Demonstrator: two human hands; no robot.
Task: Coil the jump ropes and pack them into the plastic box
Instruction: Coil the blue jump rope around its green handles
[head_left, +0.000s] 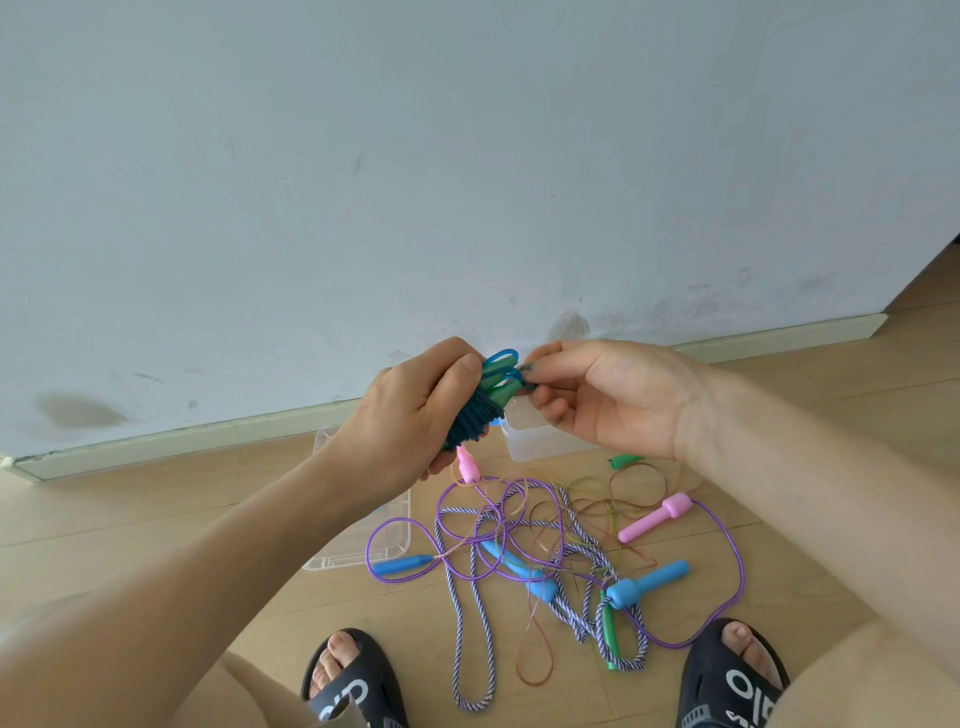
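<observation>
Pale wall (467, 156) with a baseboard across the upper view, wooden floor (156, 509) below. Two feet in black slides (358, 680) at the bottom edge. Clear plastic box (530, 441) on the floor near the wall, mostly hidden behind the hands; beside it to the left a clear lid (374, 540), flat on the floor.

Between box and feet, a loose tangle of jump ropes (524, 540): purple cord, blue-and-white braided cord, thin brownish cord, all overlapping. Handles scattered through it: a pink handle (655, 517) on the right, long axis slanting up to the right; a blue handle (647, 584) below it, slanted the same way; another blue handle (402, 565) on the left, lying almost level, tip pointing right; a green handle (609, 636) nearly upright in the view.

Held above the floor, a coiled rope bundle (480, 408), dark teal cord wound round green handles, long axis tilted from lower left to upper right, blue loops at the upper end. Left hand (405, 410) wrapped round the bundle, thumb pressed on top. Right hand (602, 395) pinching the cord's end at the bundle's upper tip, remaining fingers curled loosely.
</observation>
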